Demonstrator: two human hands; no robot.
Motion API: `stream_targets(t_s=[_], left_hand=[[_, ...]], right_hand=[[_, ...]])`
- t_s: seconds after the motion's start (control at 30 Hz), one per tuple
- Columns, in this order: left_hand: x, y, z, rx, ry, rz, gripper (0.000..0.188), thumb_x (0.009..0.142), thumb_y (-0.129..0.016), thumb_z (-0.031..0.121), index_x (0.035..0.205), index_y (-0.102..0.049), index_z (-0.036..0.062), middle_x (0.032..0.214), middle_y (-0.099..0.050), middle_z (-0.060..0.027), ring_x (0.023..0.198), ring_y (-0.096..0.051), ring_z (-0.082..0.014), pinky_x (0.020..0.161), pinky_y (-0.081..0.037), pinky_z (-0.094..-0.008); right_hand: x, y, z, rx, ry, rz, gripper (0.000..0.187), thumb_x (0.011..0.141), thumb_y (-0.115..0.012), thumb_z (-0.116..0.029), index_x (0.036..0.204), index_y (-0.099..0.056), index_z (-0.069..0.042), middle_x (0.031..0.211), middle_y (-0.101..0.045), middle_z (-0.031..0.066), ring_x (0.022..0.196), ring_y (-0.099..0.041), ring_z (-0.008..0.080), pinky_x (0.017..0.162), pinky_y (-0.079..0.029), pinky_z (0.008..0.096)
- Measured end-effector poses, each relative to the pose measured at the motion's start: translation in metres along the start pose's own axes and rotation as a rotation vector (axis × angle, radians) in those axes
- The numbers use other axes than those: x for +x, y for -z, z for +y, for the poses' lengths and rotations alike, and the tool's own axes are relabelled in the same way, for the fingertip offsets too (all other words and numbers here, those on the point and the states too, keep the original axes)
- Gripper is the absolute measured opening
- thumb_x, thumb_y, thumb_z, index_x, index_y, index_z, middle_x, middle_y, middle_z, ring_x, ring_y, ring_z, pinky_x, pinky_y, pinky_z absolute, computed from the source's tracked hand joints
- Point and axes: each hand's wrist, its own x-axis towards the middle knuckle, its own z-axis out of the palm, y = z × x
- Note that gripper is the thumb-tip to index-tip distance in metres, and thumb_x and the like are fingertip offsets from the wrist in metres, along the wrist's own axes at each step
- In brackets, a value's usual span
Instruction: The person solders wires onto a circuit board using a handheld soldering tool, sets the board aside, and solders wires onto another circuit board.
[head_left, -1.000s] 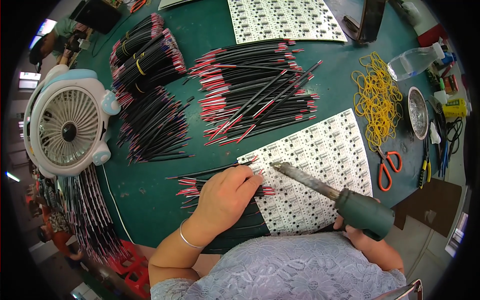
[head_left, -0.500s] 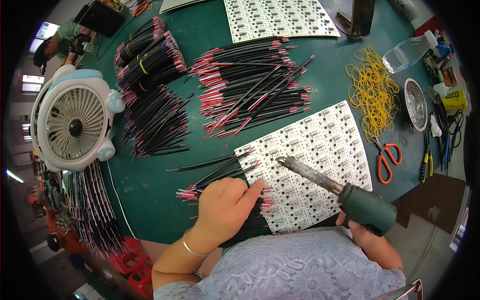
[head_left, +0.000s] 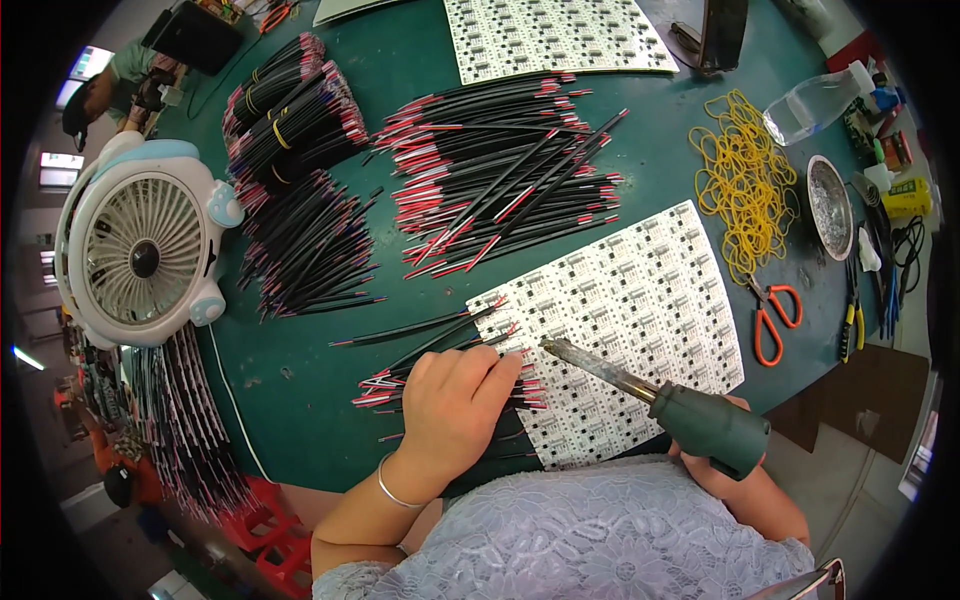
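Note:
My left hand (head_left: 450,410), with a bangle on its wrist, is closed over black wires (head_left: 392,385) with red and white stripped ends at the left edge of a white circuit board panel (head_left: 640,320). Its fingertips point at the panel's small solder pads. My right hand (head_left: 715,455) grips a soldering iron (head_left: 715,425) by its thick dark green handle; most of those fingers are hidden behind it. The iron's tip is over the panel, a little to the right of my left fingertips. Several wires (head_left: 415,325) lie across the panel's left edge.
Loose black wires (head_left: 500,175) are piled beyond the panel, with banded bundles (head_left: 300,120) to their left. A fan (head_left: 143,258) stands at left. On the right are yellow rubber bands (head_left: 745,185), orange-handled scissors (head_left: 770,325), a metal dish (head_left: 829,208) and a plastic bottle (head_left: 815,105).
The soldering iron in my right hand has moved left and slightly down, its tip nearer my left fingers. My left hand has shifted slightly left, still over the wires.

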Motion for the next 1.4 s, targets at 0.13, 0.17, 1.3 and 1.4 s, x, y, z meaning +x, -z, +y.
stream_targets(t_s=[0.13, 0.17, 1.3, 1.4], left_hand=[[-0.002, 0.001, -0.002, 0.035, -0.019, -0.024, 0.029, 0.066, -0.061, 0.007, 0.094, -0.066, 0.0091, 0.082, -0.054, -0.0011, 0.066, -0.052, -0.017, 0.056, -0.038, -0.0306], [-0.002, 0.001, -0.003, 0.061, -0.044, -0.024, 0.026, 0.07, -0.061, 0.012, 0.095, -0.066, 0.0089, 0.08, -0.053, 0.0, 0.065, -0.05, -0.0144, 0.055, -0.037, -0.0287], [0.0, -0.001, -0.002, -0.027, -0.024, -0.086, 0.024, 0.073, -0.061, 0.01, 0.097, -0.065, 0.0073, 0.082, -0.052, -0.0014, 0.066, -0.052, -0.0153, 0.057, -0.038, -0.0293], [0.0, -0.001, -0.002, -0.024, -0.023, -0.084, 0.024, 0.073, -0.061, 0.011, 0.096, -0.065, 0.0082, 0.081, -0.051, -0.0009, 0.066, -0.052, -0.0151, 0.056, -0.037, -0.0293]], right_hand=[[0.001, 0.001, -0.002, 0.017, -0.007, -0.023, 0.022, 0.084, -0.057, -0.014, 0.101, -0.061, -0.001, 0.076, -0.063, 0.0053, 0.057, -0.062, 0.0141, 0.065, -0.048, 0.0294], [0.0, 0.001, -0.001, 0.034, -0.038, -0.017, 0.022, 0.083, -0.058, -0.014, 0.101, -0.062, -0.001, 0.078, -0.063, 0.0057, 0.058, -0.062, 0.0139, 0.065, -0.048, 0.0295], [0.007, 0.002, -0.011, -0.041, 0.016, -0.114, 0.026, 0.075, -0.061, -0.004, 0.101, -0.063, -0.002, 0.088, -0.065, 0.0096, 0.065, -0.064, 0.0195, 0.066, -0.05, 0.0336], [-0.004, -0.005, -0.006, 0.002, -0.057, -0.001, 0.024, 0.078, -0.06, -0.004, 0.102, -0.062, -0.001, 0.085, -0.063, 0.008, 0.059, -0.062, 0.0143, 0.064, -0.05, 0.0324]])
